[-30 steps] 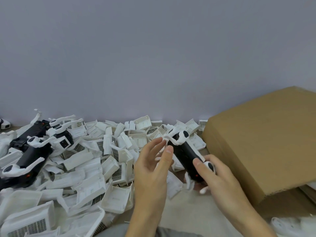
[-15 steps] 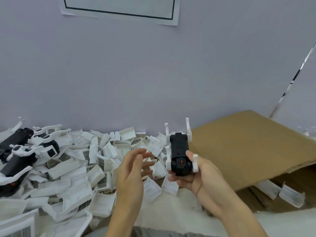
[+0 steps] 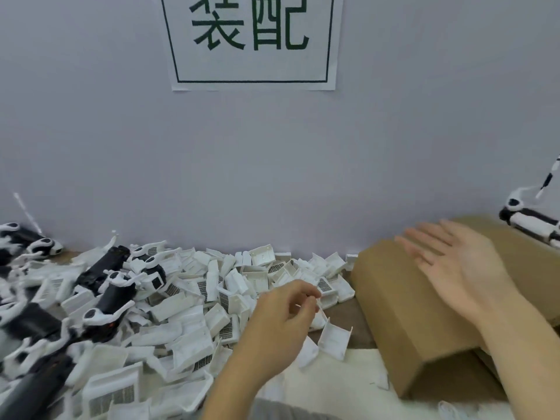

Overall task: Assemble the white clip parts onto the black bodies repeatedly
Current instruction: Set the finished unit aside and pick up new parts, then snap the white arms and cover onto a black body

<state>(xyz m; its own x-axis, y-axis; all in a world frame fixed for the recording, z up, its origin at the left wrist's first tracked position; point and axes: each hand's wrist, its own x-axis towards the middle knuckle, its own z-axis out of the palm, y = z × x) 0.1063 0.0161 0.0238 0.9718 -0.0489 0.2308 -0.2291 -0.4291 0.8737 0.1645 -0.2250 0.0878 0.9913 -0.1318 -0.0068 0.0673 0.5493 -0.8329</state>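
Note:
My left hand (image 3: 281,325) is low in the middle, its thumb and forefinger pinched on the top corner of a white clip (image 3: 335,338) at the pile's right edge. My right hand (image 3: 457,265) hovers palm up and blurred above the cardboard box (image 3: 403,316), fingers spread and holding nothing. A black body with white clip parts (image 3: 528,221) is at the far right edge, over the box's back. The heap of loose white clips (image 3: 209,301) covers the table's left and middle. Black bodies with white arms (image 3: 104,298) lie among them on the left.
A grey wall stands close behind the table, with a paper sign (image 3: 254,40) taped on it. The cardboard box fills the right side, its flap folded over toward me. A thin striped rod (image 3: 548,177) leans at the far right.
My right hand let go of the black body, which is now at the far right over the box, and that hand opened. My left hand dropped to the pile and pinched a clip. The view tilted up.

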